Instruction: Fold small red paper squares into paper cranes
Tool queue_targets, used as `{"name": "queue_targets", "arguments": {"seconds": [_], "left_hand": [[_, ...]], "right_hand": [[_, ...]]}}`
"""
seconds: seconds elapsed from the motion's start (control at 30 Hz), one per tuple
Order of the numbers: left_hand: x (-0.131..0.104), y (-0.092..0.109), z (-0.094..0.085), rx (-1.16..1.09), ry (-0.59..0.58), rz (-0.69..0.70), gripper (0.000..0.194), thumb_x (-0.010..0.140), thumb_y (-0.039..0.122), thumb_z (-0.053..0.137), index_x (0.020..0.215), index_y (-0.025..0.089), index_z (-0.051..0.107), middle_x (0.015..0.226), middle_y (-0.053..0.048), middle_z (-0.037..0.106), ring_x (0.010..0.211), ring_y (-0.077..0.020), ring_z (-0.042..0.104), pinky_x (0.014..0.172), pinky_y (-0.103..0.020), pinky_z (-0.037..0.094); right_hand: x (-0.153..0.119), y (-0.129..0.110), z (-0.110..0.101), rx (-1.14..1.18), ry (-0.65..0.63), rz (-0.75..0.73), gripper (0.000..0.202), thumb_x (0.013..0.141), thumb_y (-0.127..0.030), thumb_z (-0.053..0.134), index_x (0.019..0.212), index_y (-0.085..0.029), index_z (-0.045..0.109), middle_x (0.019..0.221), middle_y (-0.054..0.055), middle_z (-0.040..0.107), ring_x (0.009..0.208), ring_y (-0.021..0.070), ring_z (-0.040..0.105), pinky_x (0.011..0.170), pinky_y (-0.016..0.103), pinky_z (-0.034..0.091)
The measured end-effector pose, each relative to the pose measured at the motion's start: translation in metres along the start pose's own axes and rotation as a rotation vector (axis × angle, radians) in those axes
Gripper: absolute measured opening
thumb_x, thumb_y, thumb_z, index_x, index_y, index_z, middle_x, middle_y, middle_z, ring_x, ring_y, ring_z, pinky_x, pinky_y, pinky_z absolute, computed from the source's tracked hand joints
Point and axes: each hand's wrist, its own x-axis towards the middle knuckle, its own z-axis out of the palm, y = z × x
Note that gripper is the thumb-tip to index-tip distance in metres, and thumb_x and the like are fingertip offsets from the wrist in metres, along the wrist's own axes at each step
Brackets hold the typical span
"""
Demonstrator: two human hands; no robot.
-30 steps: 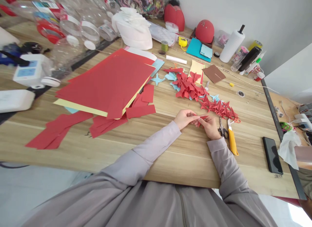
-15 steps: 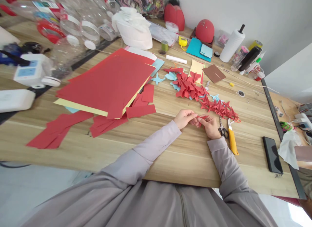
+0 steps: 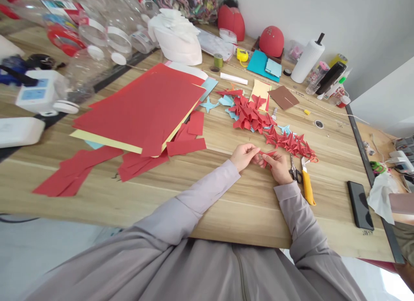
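Between my two hands is a small folded piece of red paper (image 3: 268,154), partly covered by fingers. My left hand (image 3: 244,157) pinches its left end. On the other end, my right hand (image 3: 280,166) presses with the thumb on top. Just beyond them lie a row of folded red paper stars (image 3: 291,142) and a heap of red folded pieces (image 3: 250,113). Black-handled scissors (image 3: 296,174) and a yellow utility knife (image 3: 308,186) rest right beside my right hand. Red paper strips (image 3: 186,146) lie left of my left hand.
Large red sheets (image 3: 145,107) are stacked on the left, over yellow paper. Plastic bottles (image 3: 110,33) crowd the back left. A black phone (image 3: 360,205) lies near the right edge. Along the back stand a tape measure (image 3: 242,55) and a white cylindrical bottle (image 3: 308,60).
Both hands stay nearly in place on the red paper, with only slight finger movement. The whole view has shifted very slightly.
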Motion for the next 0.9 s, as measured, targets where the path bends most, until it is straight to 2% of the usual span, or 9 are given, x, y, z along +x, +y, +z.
{"name": "queue_targets", "arguments": {"seconds": [0.1,0.37,0.63,0.73,0.83,0.9], "left_hand": [[0.0012,0.0011,-0.0015,-0.040,0.032,-0.016,0.030,0.073,0.039,0.069,0.065,0.014,0.056,0.050,0.002,0.058,0.045,-0.0097,0.055,0.050,-0.023,0.048],[0.0017,0.0041,-0.0028,-0.132,-0.009,-0.087,0.031,0.079,0.040,0.064,0.068,0.013,0.054,0.049,0.002,0.057,0.045,-0.0099,0.056,0.047,-0.021,0.048],[0.0024,0.0063,-0.0039,-0.184,0.048,-0.119,0.035,0.084,0.045,0.057,0.074,0.012,0.053,0.053,0.001,0.057,0.045,-0.0097,0.058,0.044,-0.020,0.047],[0.0018,0.0063,-0.0041,-0.191,0.027,-0.112,0.036,0.078,0.046,0.064,0.074,0.012,0.055,0.055,0.000,0.060,0.046,-0.0093,0.057,0.045,-0.021,0.048],[0.0018,0.0050,-0.0044,-0.153,-0.004,-0.095,0.033,0.068,0.038,0.076,0.071,0.012,0.056,0.057,0.000,0.062,0.047,-0.0094,0.058,0.045,-0.021,0.049],[0.0022,0.0041,-0.0045,-0.132,-0.013,-0.093,0.031,0.068,0.034,0.076,0.069,0.012,0.055,0.057,0.001,0.062,0.047,-0.0092,0.058,0.046,-0.020,0.049]], "right_hand": [[0.0000,0.0003,-0.0008,-0.011,0.011,0.002,0.022,0.072,-0.038,0.073,0.068,-0.018,0.064,0.059,0.001,0.068,0.048,0.0125,0.058,0.050,0.026,0.047],[-0.0003,0.0007,-0.0031,0.008,-0.030,0.010,0.022,0.074,-0.041,0.070,0.074,-0.019,0.066,0.062,0.001,0.069,0.054,0.0141,0.060,0.055,0.027,0.048],[0.0009,0.0025,-0.0046,0.059,-0.033,-0.018,0.018,0.076,-0.037,0.070,0.074,-0.020,0.067,0.062,0.000,0.068,0.053,0.0131,0.059,0.056,0.026,0.046],[0.0006,0.0022,-0.0042,0.027,-0.016,-0.001,0.022,0.074,-0.041,0.071,0.073,-0.019,0.066,0.062,0.001,0.068,0.053,0.0141,0.059,0.056,0.028,0.047],[0.0001,0.0021,-0.0043,0.014,-0.020,0.011,0.023,0.074,-0.042,0.070,0.076,-0.019,0.066,0.063,0.001,0.068,0.055,0.0146,0.060,0.057,0.028,0.048],[-0.0002,0.0021,-0.0044,0.018,-0.033,0.008,0.023,0.074,-0.041,0.070,0.077,-0.019,0.066,0.064,0.001,0.068,0.056,0.0145,0.060,0.057,0.028,0.048]]}}
